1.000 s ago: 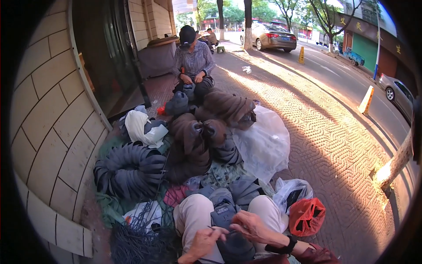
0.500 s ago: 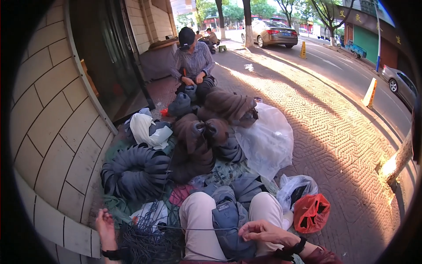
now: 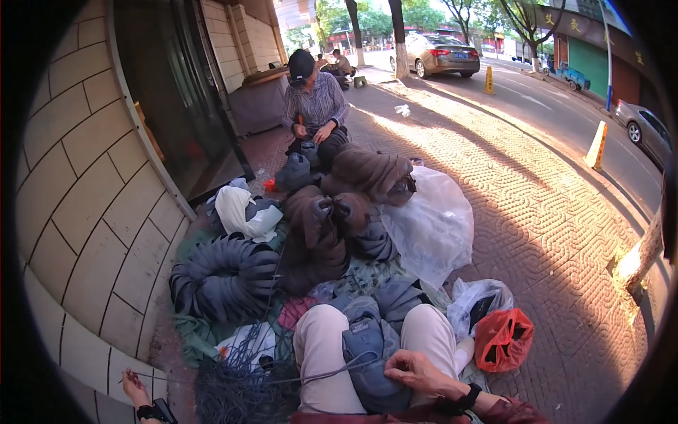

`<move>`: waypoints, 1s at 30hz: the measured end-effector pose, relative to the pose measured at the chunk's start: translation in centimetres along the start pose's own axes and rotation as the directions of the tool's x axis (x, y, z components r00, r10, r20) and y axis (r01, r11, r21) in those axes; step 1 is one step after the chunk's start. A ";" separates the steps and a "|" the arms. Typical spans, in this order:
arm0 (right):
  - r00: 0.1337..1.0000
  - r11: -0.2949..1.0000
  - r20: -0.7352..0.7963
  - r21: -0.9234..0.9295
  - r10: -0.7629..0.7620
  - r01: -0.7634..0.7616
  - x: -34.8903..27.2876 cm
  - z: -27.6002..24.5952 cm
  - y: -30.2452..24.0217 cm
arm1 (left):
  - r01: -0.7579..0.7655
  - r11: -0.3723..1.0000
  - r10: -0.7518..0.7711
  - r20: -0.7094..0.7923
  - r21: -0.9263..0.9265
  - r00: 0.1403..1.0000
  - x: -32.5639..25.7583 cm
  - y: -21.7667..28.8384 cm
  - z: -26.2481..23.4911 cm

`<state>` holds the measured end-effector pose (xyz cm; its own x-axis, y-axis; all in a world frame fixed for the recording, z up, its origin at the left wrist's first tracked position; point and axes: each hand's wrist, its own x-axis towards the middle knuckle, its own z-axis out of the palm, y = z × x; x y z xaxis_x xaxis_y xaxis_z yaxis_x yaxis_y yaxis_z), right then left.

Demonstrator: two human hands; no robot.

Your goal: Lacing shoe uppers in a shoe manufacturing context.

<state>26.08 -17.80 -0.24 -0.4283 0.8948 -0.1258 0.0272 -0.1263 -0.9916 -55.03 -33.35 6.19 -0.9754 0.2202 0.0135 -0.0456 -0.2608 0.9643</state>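
The left hand [image 3: 133, 385], having swung far out, is drawing the thin dark cord [image 3: 282, 380] taut, fingers pinched on it, while the right hand [image 3: 417, 371] is clamping it against the grey-blue fabric cap [image 3: 367, 353].

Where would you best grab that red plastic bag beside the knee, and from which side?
Take the red bag by its loop handles at the top, coming from above. It sits on the pavement with its mouth open upward and its handles standing free, while its body looks soft and crumpled and would probably just collapse. The right hand, now pinching a cord, is nearest.
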 end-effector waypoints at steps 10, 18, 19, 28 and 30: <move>0.961 0.943 -0.074 -0.227 -0.266 0.244 0.1 0.4 -0.6 | 0.205 0.952 -0.287 0.428 0.229 0.857 -3.5 -2.6 0.4; 0.963 0.999 -0.266 -0.016 0.040 -0.046 -0.8 -3.5 -4.7 | 0.051 0.944 -0.272 0.680 0.327 0.681 -7.3 -0.3 12.7; 0.962 0.997 -0.265 -0.023 0.061 -0.070 -1.1 -3.4 -4.3 | 0.063 0.942 -0.286 0.688 0.330 0.667 -10.2 -1.4 15.5; 0.981 0.946 -0.128 -0.309 -0.143 0.097 -0.4 -0.2 -4.7 | -0.004 0.889 -0.434 0.845 0.458 0.314 -35.1 -2.9 27.9; 0.967 0.878 -0.042 -0.429 -0.251 0.209 0.9 1.1 -5.6 | -0.043 0.885 -0.436 0.857 0.464 0.275 -38.2 -3.1 28.7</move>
<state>24.55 -16.73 5.26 -0.3833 0.9150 0.1261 0.3221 0.2603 -0.9102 -11.42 -14.00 10.29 -0.0630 0.9797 -0.1903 0.1014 0.1959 0.9754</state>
